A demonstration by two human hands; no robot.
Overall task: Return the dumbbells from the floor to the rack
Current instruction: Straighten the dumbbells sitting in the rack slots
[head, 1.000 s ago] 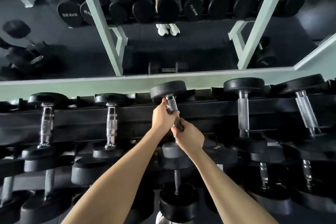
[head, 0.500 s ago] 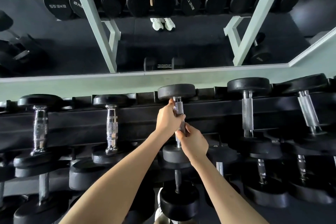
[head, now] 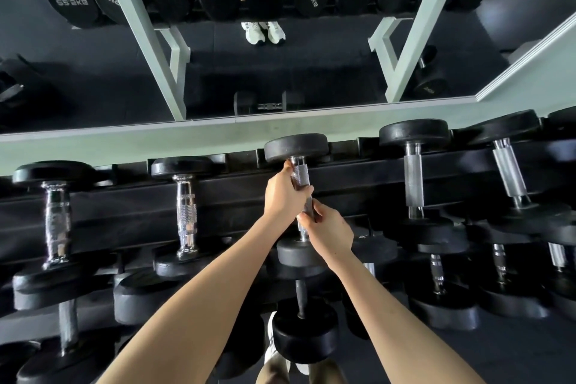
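Both hands are sliding the dumbbell (head: 300,196) a bit further back than half a second ago; its far head is now sitting deeper on the rack (head: 349,193), closer to the pale wall strip (head: 124,142).

The left hand (head: 282,193) is wrapping around the far part of the bar, just under the far head. The right hand (head: 328,229) is wrapping around the near part of the bar, just above the near head. All the fingers (head: 307,189) are curled tight on the bar, so both hands are gripping the same dumbbell.

The dumbbell is lying on the top row of the rack, between a shiny dumbbell (head: 186,212) on its left and a bigger dumbbell (head: 414,178) on its right. Its long line is running straight away from the person, from the front rail of the rack to the back rail. The far head is pointing at the wall strip and the near head is pointing back at the person. It is lying in line with its neighbours.

The left hand is nearer the back of the rack, and the right hand is nearer the front. It looks like the dumbbell is almost home, so letting go is likely the next step.
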